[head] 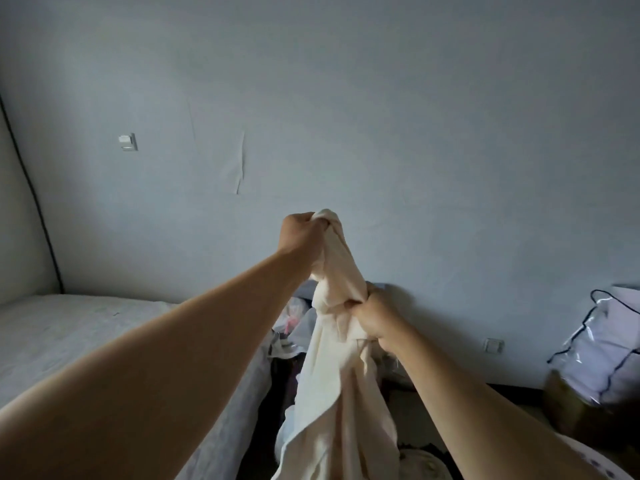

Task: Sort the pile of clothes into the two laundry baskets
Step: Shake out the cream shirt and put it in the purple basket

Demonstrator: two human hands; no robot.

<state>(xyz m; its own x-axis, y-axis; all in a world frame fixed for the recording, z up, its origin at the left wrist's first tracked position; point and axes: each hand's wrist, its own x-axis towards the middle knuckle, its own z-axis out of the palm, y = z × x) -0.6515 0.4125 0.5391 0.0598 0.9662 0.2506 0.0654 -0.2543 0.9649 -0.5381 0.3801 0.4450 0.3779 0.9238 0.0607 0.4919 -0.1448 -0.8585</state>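
Surroundings first: pale blue-grey wall (381, 98) fills most of the view. One wall switch (127, 142) upper left, one socket (493, 346) low on the right near the floor. Bed (69, 327) with a light mattress cover at left, padded headboard (20, 202) with dark piping along the left edge. One clear plastic zip bag with dark trim (599, 344) at far right, holding light fabric, sitting on something brownish I can't identify.

Pile of clothes (294, 317) sits at the bed's end against the wall: grey fabric, a bit of pink, darker pieces lower down. Most of it is blocked by the raised garment and both forearms, so no item count possible. No laundry basket clearly identifiable; a pale rounded shape at bottom centre is too hidden to call.

Task item: one cream garment (339, 375), held up in the air in front of the pile, hanging down toward the bottom edge.

Hands, two:
- left hand (303, 233) is higher, fist closed around the garment's bunched top end.
- right hand (374, 320) is lower, fingers curled tight around a gathered section of the same garment.

Fabric between the two hands is twisted into a rope-like bunch; below the right hand it spreads loose.
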